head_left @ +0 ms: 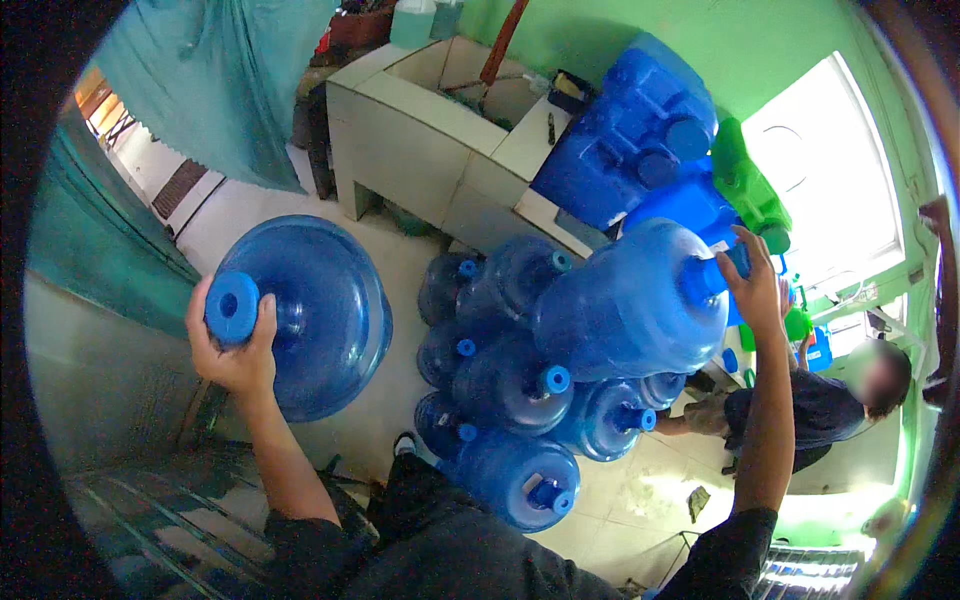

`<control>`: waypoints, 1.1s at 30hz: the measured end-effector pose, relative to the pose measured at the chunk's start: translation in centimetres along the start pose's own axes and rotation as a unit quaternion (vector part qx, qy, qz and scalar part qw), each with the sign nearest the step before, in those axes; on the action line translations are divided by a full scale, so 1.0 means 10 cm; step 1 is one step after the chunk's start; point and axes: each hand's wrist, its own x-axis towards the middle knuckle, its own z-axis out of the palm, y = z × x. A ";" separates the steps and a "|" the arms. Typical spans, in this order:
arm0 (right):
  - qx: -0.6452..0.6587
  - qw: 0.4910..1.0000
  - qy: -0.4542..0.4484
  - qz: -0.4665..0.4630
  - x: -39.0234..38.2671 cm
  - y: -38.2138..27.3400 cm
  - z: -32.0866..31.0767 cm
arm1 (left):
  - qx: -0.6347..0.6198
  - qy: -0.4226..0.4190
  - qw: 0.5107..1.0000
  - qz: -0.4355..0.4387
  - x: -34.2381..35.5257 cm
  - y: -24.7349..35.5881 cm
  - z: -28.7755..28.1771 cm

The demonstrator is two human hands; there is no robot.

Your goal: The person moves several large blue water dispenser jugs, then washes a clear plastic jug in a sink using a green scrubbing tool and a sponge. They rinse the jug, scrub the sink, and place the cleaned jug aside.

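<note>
At the far left hangs a teal curtain [210, 90], with a bright gap beside its edge that opens onto a paler floor. Just below and to the right, the left hand [235, 345] is closed round the capped neck of a blue jug, the left jug [335, 320]; its thumb lies along the right side of the cap [228, 325], its fingers along the left. The left jug's cap faces up toward the camera (a round hollow shows in its middle), and the body spreads out behind it.

Beyond, toward the top middle, stands a tiled basin [405, 165] with a reddish-brown stick [503, 45] leaning in it. Nearer the person, a group of floor jugs [505, 385], all blue and capped, stands close together, with the person's shoe [404, 443] just to the left of the nearest ones.

Right of the middle, the right jug [630, 300] lies tilted across the view, its neck pointing right, in front of some floor jugs; whether it touches them cannot be told. The right hand [755, 280] grasps it at the neck end. Behind it are large blue containers [640, 130] and a green container [750, 185], near a bright window [830, 150]. At the far right, another person [815, 405] in a dark top bends low.
</note>
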 end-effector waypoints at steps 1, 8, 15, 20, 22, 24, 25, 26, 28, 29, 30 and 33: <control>0.002 1.000 0.012 -0.019 -0.01 0.01 -0.01 | 0.009 0.004 1.000 -0.017 0.00 0.08 0.05; -0.013 1.000 -0.014 0.001 0.04 0.04 -0.03 | -0.072 0.026 0.996 -0.048 0.11 0.07 0.35; -0.053 0.997 -0.041 0.031 0.19 -0.23 -0.13 | -0.113 -0.091 0.987 -0.066 0.45 -0.77 1.44; -0.035 0.988 -0.049 0.141 0.37 -0.42 -0.05 | -0.093 -0.150 0.984 -0.001 0.82 -1.08 2.08; -0.009 0.982 -0.058 0.179 0.42 -0.45 -0.01 | -0.104 -0.146 0.984 0.002 1.04 -1.12 2.22; -0.045 0.984 -0.065 0.159 0.45 -0.47 0.00 | -0.107 -0.127 0.986 0.021 1.26 -1.11 2.28; -0.059 0.981 -0.072 0.172 0.45 -0.48 0.00 | -0.106 -0.118 0.987 0.029 1.36 -1.10 2.29; -0.029 0.979 -0.076 0.186 0.44 -0.48 -0.01 | -0.105 -0.109 0.988 0.029 1.47 -1.09 2.31; -0.013 0.982 -0.060 0.180 0.41 -0.47 -0.02 | -0.104 -0.094 0.990 0.035 1.67 -1.09 2.32; -0.006 0.981 -0.058 0.185 0.40 -0.45 -0.01 | -0.115 -0.091 0.989 0.025 1.78 -1.10 2.34; -0.006 0.980 -0.062 0.186 0.37 -0.43 0.00 | -0.128 -0.086 0.988 0.017 1.88 -1.11 2.35; -0.014 0.984 -0.038 0.173 0.32 -0.37 0.04 | -0.157 -0.095 0.983 -0.025 2.14 -1.22 2.33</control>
